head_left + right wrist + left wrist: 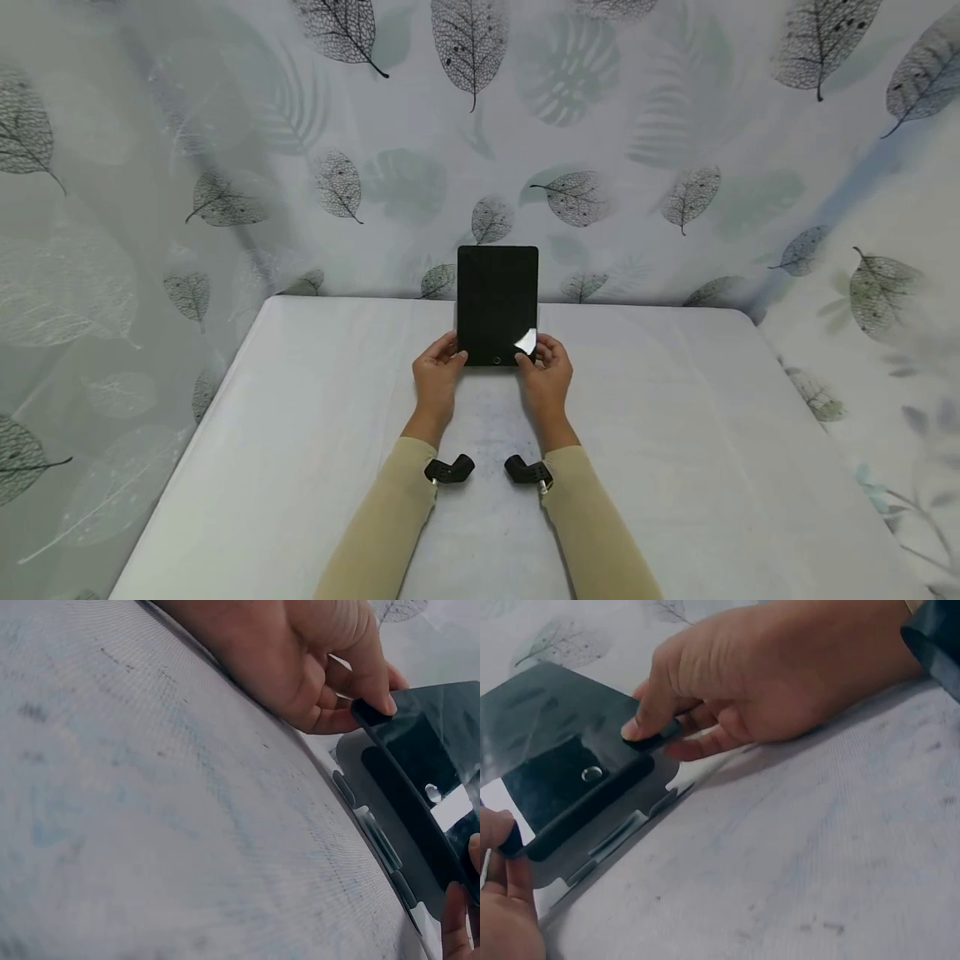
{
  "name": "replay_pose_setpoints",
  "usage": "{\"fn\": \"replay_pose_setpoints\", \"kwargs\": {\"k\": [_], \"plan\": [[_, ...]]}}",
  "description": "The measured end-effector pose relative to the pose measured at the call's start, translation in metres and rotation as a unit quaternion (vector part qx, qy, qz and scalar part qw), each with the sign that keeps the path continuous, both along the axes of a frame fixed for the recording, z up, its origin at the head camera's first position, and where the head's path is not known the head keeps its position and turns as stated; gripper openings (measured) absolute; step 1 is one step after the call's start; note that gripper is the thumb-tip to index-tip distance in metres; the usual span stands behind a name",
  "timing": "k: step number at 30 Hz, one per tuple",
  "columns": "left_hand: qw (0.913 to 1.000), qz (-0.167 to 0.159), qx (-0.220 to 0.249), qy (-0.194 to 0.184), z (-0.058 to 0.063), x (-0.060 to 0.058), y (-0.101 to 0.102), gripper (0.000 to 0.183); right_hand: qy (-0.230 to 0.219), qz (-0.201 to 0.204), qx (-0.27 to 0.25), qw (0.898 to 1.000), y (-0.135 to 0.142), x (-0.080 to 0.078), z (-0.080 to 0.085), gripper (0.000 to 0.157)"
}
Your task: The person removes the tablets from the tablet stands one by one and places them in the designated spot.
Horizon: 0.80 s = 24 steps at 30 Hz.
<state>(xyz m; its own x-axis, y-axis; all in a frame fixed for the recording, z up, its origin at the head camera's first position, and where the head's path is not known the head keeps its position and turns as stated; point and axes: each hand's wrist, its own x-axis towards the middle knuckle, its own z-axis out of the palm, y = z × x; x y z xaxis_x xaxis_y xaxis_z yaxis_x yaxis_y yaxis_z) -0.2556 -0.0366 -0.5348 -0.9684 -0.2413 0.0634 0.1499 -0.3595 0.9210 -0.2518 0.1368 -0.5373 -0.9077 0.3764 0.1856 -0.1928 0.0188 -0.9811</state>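
A black tablet (495,300) with a round home button is held in both hands, its screen dark apart from a white reflection near the lower right corner. My left hand (437,379) pinches the lower left corner, thumb on the front and fingers behind. At the lower right corner my right hand (546,382) grips it the same way. Both wrist views show a grey tablet case (356,754) with a notched edge under the tablet's lower edge. A gap shows between that edge and the case. In the head view the tablet hides the case.
A white-covered table (675,433) stretches out on both sides of the arms. Behind it and at the sides hangs a leaf-printed curtain (420,108). Black camera mounts (450,471) sit on the wrists above beige sleeves (375,525).
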Motion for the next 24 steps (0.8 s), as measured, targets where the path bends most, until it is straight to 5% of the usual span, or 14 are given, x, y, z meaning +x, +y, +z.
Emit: {"fn": "replay_pose_setpoints", "kwargs": {"k": [10, 19, 24], "plan": [[0.9992, -0.018, 0.034, 0.012, 0.011, -0.001, -0.011, 0.042, 0.037, 0.022, -0.002, 0.999, -0.010, 0.004, 0.015, 0.053], [0.9989, -0.032, 0.011, 0.030, 0.030, 0.002, -0.033, 0.043, 0.046, 0.057, 0.017, 0.997, -0.026, 0.022, 0.055, 0.052], [0.9985, -0.044, 0.002, 0.033, 0.036, 0.003, -0.050, 0.047, 0.062, 0.077, 0.020, 0.995, -0.035, 0.024, 0.061, 0.053]]}}
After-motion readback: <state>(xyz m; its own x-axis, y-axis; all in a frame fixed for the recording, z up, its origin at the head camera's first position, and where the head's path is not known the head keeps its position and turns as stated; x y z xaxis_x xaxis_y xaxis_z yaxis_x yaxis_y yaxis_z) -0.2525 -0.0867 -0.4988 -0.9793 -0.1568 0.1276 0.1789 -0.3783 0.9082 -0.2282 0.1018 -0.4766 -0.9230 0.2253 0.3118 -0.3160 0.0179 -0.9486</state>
